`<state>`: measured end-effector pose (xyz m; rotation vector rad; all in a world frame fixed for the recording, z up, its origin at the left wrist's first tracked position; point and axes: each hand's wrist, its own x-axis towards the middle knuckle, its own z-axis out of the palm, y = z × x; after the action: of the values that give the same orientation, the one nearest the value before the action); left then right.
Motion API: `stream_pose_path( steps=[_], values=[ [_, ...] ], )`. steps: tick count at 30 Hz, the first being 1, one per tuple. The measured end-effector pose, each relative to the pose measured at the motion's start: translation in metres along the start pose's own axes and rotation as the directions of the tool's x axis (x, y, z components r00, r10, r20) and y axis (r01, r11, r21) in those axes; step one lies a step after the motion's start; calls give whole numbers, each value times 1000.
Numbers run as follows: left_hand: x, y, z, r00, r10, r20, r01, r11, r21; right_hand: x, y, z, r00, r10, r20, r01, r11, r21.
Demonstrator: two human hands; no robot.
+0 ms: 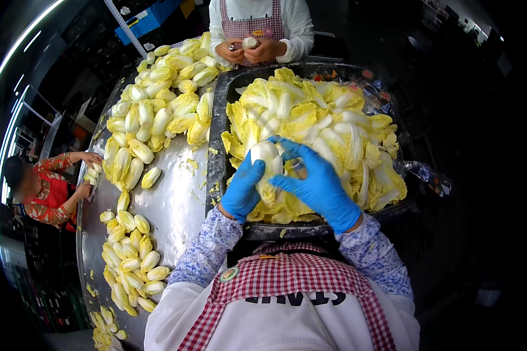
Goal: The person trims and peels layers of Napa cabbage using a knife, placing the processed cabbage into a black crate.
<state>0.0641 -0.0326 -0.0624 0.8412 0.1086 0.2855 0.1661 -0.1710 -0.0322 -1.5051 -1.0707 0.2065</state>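
My left hand (244,188), in a blue glove, grips a pale napa cabbage heart (265,160) from its left side. On its right is my right hand (318,184), gloved too, its thumb and fingertips close to the heart. A small tool (298,166), partly hidden, lies within the right hand; its kind cannot be told. Both hands are above a black bin (263,229) heaped with loose yellow and white cabbage leaves (360,145).
Left of the bin, a metal table (175,193) bears piles of cabbage hearts (145,112). A person's hands (250,50) hold a cabbage piece beyond the bin. Another person (52,188) handles packed hearts at the table's left edge. Patterned plastic (428,175) hangs at the bin's right.
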Motion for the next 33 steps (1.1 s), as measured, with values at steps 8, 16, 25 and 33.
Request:
stream_pose_path(
  steps=[8,16,25,33],
  values=[
    [18,8,9,991,112,-69,-127,954,-271,-11,10,-1,951,305,-51,-295,945,145],
    [21,23,14,980,188,69,-172,966,-196,2,12,-37,940,25,-340,-112,964,-240],
    [21,14,11,998,-61,-14,60,997,-41,-5,-9,2,900,414,133,-435,841,322],
    [12,-1,4,998,-15,-67,8,996,-93,-6,1,-4,986,161,-37,-165,942,-293]
  ],
)
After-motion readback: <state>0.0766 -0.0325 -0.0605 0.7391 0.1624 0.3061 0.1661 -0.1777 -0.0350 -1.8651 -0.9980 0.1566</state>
